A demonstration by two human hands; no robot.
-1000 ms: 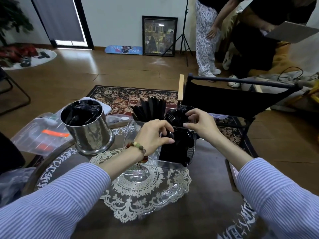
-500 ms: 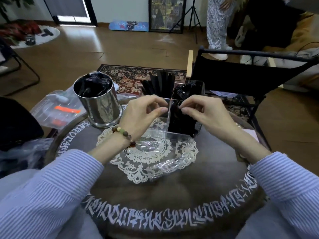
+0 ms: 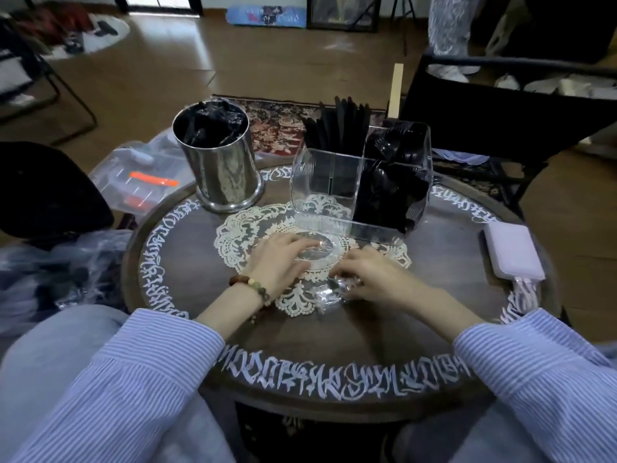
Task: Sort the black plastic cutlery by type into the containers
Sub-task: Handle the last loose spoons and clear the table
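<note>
Now hands (image 3: pixel 329 272) off organizer (image 3: pixel 360 192), down on wrapper (image 3: pixel 320 262)

This is a lived-in home room, a living room by the look of it. The floor (image 3: pixel 300 61) is warm brown wood, with a patterned oriental rug (image 3: pixel 280 125) spread under a small round worktop (image 3: pixel 334 332) lettered in white around its rim and dressed with a lace doily (image 3: pixel 247 235). A framed picture (image 3: pixel 344 11) leans against the far wall beside a skateboard deck (image 3: pixel 267 16). A black folding chair (image 3: pixel 484 105) and a tripod leg (image 3: pixel 404 25) stand nearby.
</note>
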